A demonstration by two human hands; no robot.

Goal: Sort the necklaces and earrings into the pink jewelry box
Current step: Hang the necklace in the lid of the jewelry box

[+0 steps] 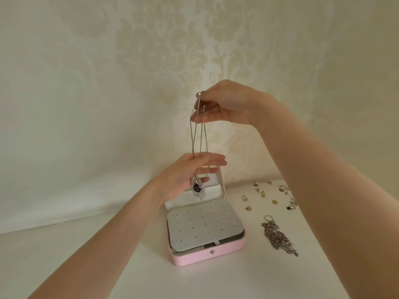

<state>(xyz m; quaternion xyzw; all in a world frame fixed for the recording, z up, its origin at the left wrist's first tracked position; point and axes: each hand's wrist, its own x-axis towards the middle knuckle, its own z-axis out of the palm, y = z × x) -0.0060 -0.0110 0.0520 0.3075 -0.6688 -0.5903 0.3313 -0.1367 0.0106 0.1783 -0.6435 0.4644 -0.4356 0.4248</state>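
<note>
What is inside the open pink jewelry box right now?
The pink jewelry box shows only a grey panel dotted with small holes, nothing pinned to it. Whatever lies beneath that panel is covered. The necklace hangs above, held by both hands.

The jewelry box (207,254) sits left of a necklace (278,237), earrings (269,196) behind.
</note>
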